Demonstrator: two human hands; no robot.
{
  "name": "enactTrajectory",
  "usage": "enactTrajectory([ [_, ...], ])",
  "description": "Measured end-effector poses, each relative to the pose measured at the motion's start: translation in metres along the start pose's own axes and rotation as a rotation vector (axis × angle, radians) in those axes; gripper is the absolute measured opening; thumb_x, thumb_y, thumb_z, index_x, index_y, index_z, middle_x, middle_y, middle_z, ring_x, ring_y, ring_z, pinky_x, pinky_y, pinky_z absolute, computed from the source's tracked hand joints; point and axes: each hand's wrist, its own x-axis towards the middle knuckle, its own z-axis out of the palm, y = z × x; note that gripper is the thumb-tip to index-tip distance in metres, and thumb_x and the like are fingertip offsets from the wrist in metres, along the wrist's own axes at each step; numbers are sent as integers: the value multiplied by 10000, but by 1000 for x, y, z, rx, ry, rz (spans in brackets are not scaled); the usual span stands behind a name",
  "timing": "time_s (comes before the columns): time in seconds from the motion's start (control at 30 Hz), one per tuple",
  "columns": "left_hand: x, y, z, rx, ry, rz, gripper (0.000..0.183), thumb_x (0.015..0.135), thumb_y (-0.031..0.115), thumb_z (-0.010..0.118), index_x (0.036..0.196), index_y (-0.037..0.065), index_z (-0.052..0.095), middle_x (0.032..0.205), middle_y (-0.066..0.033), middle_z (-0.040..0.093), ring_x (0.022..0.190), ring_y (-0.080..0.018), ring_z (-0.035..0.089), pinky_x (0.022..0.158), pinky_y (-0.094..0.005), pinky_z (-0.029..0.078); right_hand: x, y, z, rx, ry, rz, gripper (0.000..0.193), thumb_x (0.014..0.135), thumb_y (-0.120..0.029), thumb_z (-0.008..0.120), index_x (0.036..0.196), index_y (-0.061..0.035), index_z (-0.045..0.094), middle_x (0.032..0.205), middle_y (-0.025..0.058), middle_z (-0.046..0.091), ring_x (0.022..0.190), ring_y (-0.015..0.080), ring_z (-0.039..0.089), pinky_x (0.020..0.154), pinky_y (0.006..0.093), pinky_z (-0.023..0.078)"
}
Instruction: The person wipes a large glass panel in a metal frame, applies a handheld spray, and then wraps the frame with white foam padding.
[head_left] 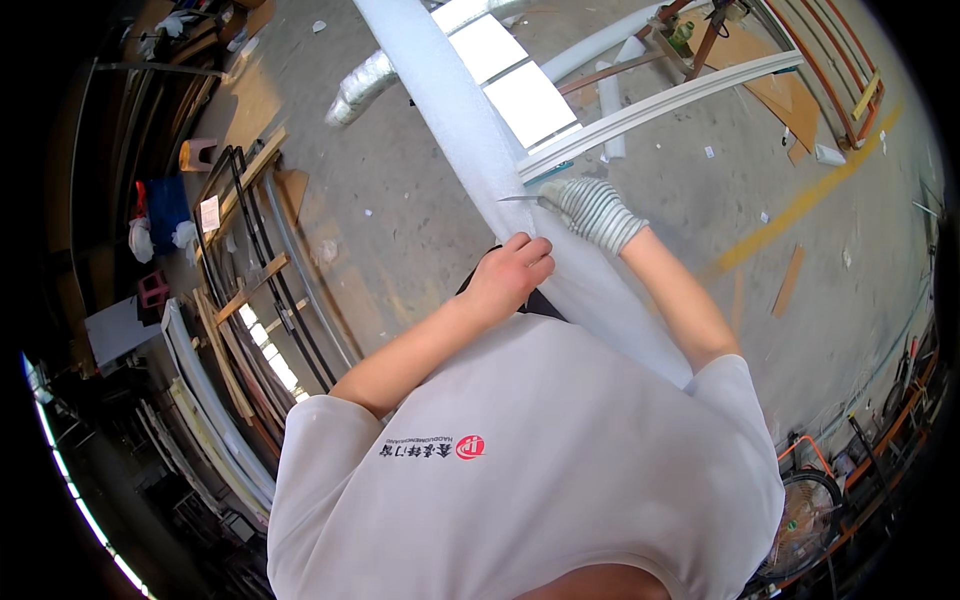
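Observation:
A long sheet of translucent white packing foam (440, 100) runs from the far edge of view down toward my body. My right hand (596, 213), in a grey-and-white striped glove, is closed around a knife (519, 198). Its thin blade points left and lies over the foam; the handle is hidden in the glove. My bare left hand (508, 274) is closed on the foam's near part, just below the blade, with its fingers curled. Beyond the glove, the end of a white grooved profile (650, 112) comes close to the foam.
White panels (515, 85) lie beyond the foam, with a silver foil-wrapped roll (365, 88) to their left. Long black bars and wooden strips (265, 255) stand along the left. Cardboard (770, 90) and a metal rack (840, 70) are at the far right. A wheel (805, 520) shows at lower right.

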Motion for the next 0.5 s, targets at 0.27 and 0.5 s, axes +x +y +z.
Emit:
enactTrajectory([
  [0.27, -11, 5, -10, -34, 63, 27, 152, 667, 92, 664, 713, 68, 521, 829, -30, 526, 741, -201, 504, 582, -301, 447, -3, -16, 21, -28, -150, 82, 196, 836, -161, 467, 973, -123, 602, 830, 140, 636, 715, 319, 621, 606, 431, 490],
  [0.5, 42, 18, -19, 229, -82, 23, 308, 711, 331, 658, 542, 91, 567, 627, -30, 518, 642, -204, 451, 562, -315, 383, -32, 11, 0, 176, 292, 205, 204, 846, -210, 505, 960, -73, 604, 878, 133, 629, 778, 315, 601, 676, 384, 486],
])
